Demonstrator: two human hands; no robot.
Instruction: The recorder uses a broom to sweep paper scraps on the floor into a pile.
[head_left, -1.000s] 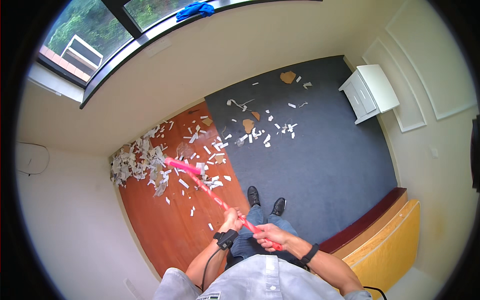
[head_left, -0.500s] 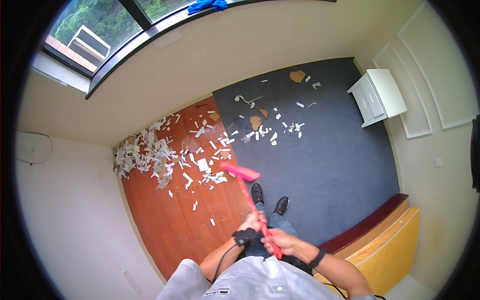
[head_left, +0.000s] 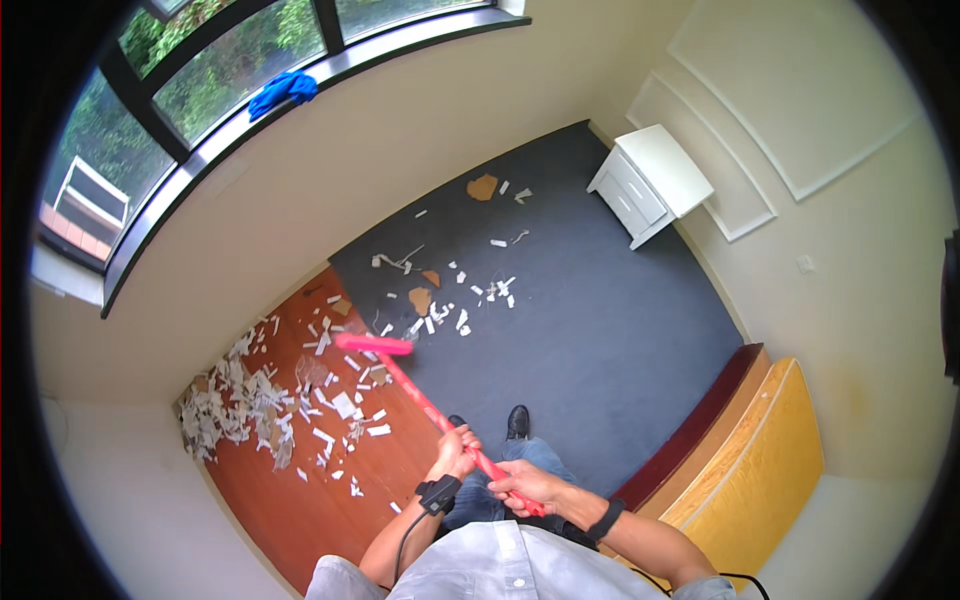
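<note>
My left hand (head_left: pixel 457 452) is closed round the middle of the red-pink handle (head_left: pixel 418 398) of a long broom. Lower down, near the handle's end, my right hand (head_left: pixel 530 484) grips it too. The pink broom head (head_left: pixel 374 345) points away from me, over the line where the red-brown wood floor (head_left: pixel 285 512) meets the dark grey floor (head_left: pixel 520 345). Whether its bristles touch the floor cannot be made out. White paper scraps (head_left: pixel 345 405) lie near the head on the wood side, and brown cardboard pieces (head_left: pixel 420 300) lie on the grey side.
A dense heap of white scraps (head_left: pixel 225 400) fills the far left corner. A white nightstand (head_left: pixel 650 185) stands by the right wall. At the right, a yellow mattress (head_left: pixel 760 455) leans beside a dark red panel (head_left: pixel 690 435). Blue cloth (head_left: pixel 283 92) rests on the windowsill.
My view has turned to the right. The broom head has moved farther out along the line between the two floors, and both hands have stayed on the handle.
</note>
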